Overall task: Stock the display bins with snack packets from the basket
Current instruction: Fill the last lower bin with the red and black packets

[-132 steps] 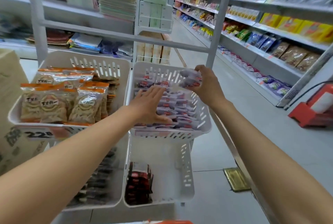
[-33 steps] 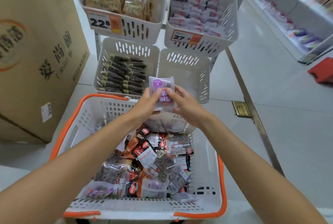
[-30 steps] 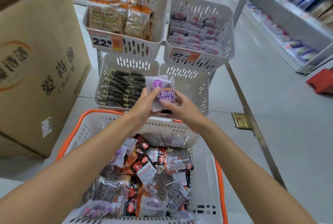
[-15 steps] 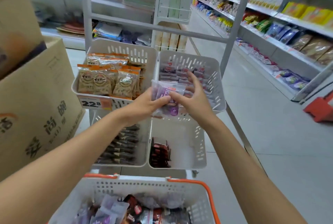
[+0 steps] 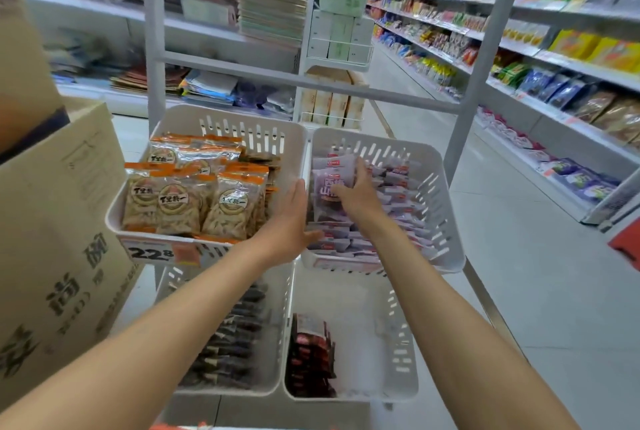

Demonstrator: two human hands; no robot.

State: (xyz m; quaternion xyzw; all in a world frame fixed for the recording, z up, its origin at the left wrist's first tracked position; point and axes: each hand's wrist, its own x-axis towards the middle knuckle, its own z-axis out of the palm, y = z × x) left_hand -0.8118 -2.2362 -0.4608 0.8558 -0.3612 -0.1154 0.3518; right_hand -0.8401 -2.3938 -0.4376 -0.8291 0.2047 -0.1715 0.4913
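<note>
Purple-and-white plastic, the packet stands upright over the rear left part of the right bin, just above the flat packs that fill it. The right hand holds it, fingers curled round its right edge. The left hand is flat, fingers straight and together, holding nothing, at that bin's left rim. Its thumb reaches over the packs at the front left corner. Whether the palm touches the rim I cannot tell.

Against the right bin's left side sits the left bin, crowded with orange-topped bags; a price tag reading 22.8 hangs on its front. Directly below the right bin is a lower bin with a short row of red packs along its left wall. Left of that, another low bin holds dark sticks.

Behind the right bin's far right corner a grey post rises, and a crossbar runs behind both upper bins. Well left stands a carton. Well right, across the aisle, run stocked shelves. Far below, at the frame's bottom edge, shows a sliver of the basket.
</note>
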